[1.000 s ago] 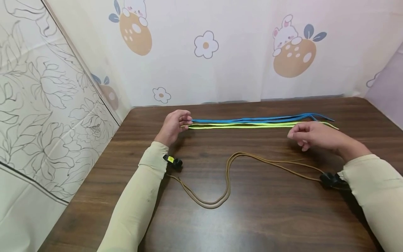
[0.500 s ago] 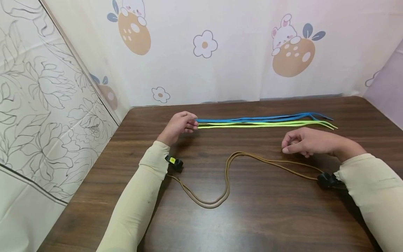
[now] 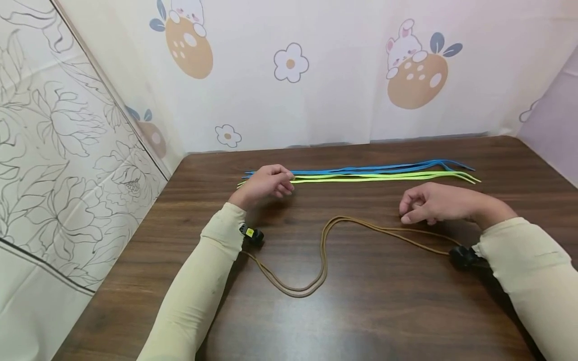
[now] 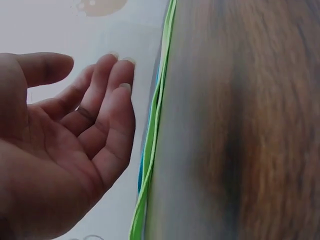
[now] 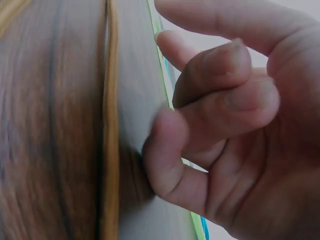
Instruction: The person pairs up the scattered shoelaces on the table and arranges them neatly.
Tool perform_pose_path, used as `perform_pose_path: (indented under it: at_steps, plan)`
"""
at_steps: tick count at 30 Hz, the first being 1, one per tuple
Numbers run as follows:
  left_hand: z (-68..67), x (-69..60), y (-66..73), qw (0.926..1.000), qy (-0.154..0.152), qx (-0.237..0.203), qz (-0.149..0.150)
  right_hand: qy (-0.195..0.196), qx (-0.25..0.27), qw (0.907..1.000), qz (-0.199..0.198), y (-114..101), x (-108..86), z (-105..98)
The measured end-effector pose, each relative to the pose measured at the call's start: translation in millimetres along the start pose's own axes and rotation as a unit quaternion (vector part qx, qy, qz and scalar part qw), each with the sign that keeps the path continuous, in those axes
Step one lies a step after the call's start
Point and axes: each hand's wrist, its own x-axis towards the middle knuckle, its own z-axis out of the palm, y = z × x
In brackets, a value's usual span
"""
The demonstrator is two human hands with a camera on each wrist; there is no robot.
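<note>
Blue laces (image 3: pixel 388 166) and yellow-green laces (image 3: pixel 379 177) run side by side along the back of the table. Over their left part is my left hand (image 3: pixel 268 185), palm visible in the left wrist view with loosely bent fingers (image 4: pixel 117 110) and nothing held. A doubled brown cord (image 3: pixel 323 250) lies in an S-bend nearer the front. Between the laces' right part and this cord hovers my right hand (image 3: pixel 440 203); the right wrist view shows its fingers (image 5: pixel 220 100) loosely curled and empty, with the brown cord (image 5: pixel 111 125) off to one side.
The dark wooden table (image 3: pixel 361 311) meets a patterned curtain (image 3: pixel 334 100) at its back edge. A flower-print sheet (image 3: pixel 63 150) hangs at the left. Small black cameras sit at both wrists, close to the ends of the brown cord.
My left hand has moved right and away from the laces' left ends, which now show. The right hand has shifted left and slightly nearer the front, its fingers more curled. The view has shifted slightly.
</note>
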Motion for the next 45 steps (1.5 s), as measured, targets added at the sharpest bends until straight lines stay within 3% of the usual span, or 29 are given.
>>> perform_pose_path:
  at_steps: [7,14,19,31,45]
  plan:
    - [8.3,-0.9,4.8,0.9973,-0.055,0.047,0.014,-0.016,-0.021,0.9997,0.000,-4.1,3.1,4.4]
    - [14.4,-0.1,5.7,0.9945,-0.062,0.083,0.015,-0.018,-0.050,0.9985,-0.011,-4.6,2.0,5.1]
    - [17.8,-0.7,8.4,0.9907,-0.078,0.107,0.034,-0.016,-0.072,0.9973,-0.006,-8.7,3.7,7.1]
    - [29.6,-2.1,16.0,0.9842,-0.131,0.100,0.064,-0.035,-0.104,0.9938,0.018,-15.8,3.8,12.7]
    - [36.0,-5.0,19.7,0.9788,-0.171,0.063,0.094,-0.034,-0.114,0.9929,0.007,-18.1,2.8,13.9]
